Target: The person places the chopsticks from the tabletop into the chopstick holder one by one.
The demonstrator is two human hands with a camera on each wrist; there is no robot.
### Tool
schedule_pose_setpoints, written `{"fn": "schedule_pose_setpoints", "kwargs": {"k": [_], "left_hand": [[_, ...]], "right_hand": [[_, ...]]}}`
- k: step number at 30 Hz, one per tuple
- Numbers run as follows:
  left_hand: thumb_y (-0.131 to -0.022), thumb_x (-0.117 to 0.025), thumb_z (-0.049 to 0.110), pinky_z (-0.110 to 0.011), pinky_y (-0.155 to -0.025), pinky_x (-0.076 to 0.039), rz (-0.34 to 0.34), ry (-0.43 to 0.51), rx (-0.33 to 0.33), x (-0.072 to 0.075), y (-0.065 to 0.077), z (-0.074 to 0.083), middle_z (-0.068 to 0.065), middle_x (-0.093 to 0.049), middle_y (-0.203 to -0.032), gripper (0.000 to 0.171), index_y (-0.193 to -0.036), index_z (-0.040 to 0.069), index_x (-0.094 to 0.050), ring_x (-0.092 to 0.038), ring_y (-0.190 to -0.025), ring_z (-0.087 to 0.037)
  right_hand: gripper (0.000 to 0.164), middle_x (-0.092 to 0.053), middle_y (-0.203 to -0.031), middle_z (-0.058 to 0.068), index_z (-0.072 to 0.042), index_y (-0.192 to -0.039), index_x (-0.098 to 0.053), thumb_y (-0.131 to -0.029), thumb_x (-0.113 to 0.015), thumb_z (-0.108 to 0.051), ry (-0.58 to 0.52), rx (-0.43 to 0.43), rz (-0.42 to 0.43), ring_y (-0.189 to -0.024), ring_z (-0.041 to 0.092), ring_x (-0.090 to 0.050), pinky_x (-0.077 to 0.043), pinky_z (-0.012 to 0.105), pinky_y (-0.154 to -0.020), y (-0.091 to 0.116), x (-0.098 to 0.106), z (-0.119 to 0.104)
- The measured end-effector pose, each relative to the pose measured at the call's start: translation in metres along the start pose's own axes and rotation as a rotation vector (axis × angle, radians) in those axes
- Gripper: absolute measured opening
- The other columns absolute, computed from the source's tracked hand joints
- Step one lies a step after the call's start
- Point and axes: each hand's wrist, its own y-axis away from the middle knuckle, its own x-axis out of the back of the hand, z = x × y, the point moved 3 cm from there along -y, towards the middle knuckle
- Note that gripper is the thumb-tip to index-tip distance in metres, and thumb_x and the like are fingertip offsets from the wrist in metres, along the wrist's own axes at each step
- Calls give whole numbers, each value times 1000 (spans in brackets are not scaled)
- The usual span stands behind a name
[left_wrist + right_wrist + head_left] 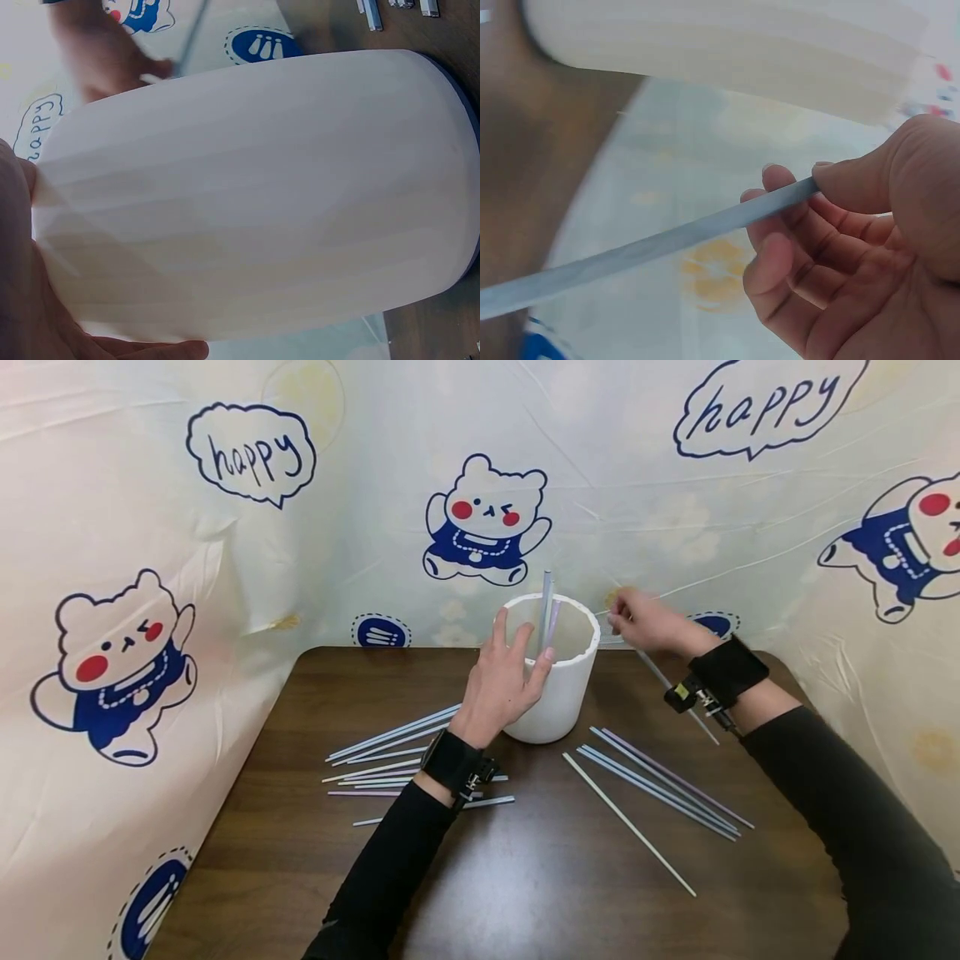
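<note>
A round white bin (551,710) stands upright near the back of the table. My left hand (501,689) grips its rim from the near left side, fingers spread along the edge; in the left wrist view the bin's wall fills most of the picture. A few straws (547,610) lean inside, blue and purple, poking above the rim. Right of the bin, my right hand (648,622) is raised at rim height. Between thumb and fingers it pinches one end of a grey-blue straw (667,240), whose other end slants down past the wrist.
Several blue, white and purple straws (405,731) lie left of the bin, partly under my left forearm. More blue and purple straws (660,789) lie at the right, beside a single pale straw (630,823). A printed cloth (360,527) hangs behind the brown table (585,914).
</note>
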Motion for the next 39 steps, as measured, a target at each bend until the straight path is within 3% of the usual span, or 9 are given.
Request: {"fn": "schedule_pose_setpoints", "kwargs": {"k": [7,11,16,22,27,30,39], "left_hand": [[-105,-35,55,-56,-87,-59,3,-6,3,0,-1,0,-25,-21,-166,60,-147,14,-46,-54,-132,-46],[-105,-35,55,-56,-87,-59,0,0,0,-1,0,1,-25,-21,-166,60,-147,14,-46,-54,-132,-47],[-105,-35,55,-56,-87,-59,-1,-12,4,1,1,1,-25,-21,-166,60,-147,14,-46,-55,-131,-47],[-105,-36,55,-55,-87,-59,-3,-11,2,1,0,0,-24,-20,-166,59,-147,14,-46,-55,-131,-45],[-105,-36,55,-56,-88,-59,-1,-5,-1,-1,0,0,-24,-21,-167,59,-147,14,-46,-54,-132,-46],[-105,-36,55,-55,-88,-59,-1,-5,1,0,1,1,-24,-21,-167,59,-147,15,-46,-54,-133,-46],[-104,-37,54,-55,-88,-59,18,2,-9,-1,-1,0,-25,-23,-166,58,-145,14,-48,-55,-131,-45]], "right_hand": [[18,-69,-97,27,8,-107,-53,-104,-47,-9,13,4,83,-69,15,-57,-44,23,-57,10,61,-40],[22,-69,-95,14,4,-115,-51,-107,-45,-15,-27,-7,93,-67,14,-58,-50,23,-57,17,87,-65],[16,-65,-90,-7,-10,-113,-54,-108,-45,-23,-179,-3,173,-76,10,-62,-54,19,-64,20,114,-96],[10,-67,-93,-7,-19,-109,-59,-105,-52,-25,-423,9,374,-85,11,-63,-54,11,-71,11,140,-121],[11,-68,-91,-6,-17,-111,-56,-103,-55,-23,-604,-22,512,-84,11,-63,-54,10,-73,-8,142,-124],[8,-68,-90,-7,-17,-110,-55,-104,-54,-21,-646,-29,559,-81,10,-63,-54,11,-71,-22,135,-122],[5,-66,-97,-6,-18,-105,-55,-105,-51,-21,-589,-21,506,-85,13,-63,-54,20,-82,-52,94,-116]]}}
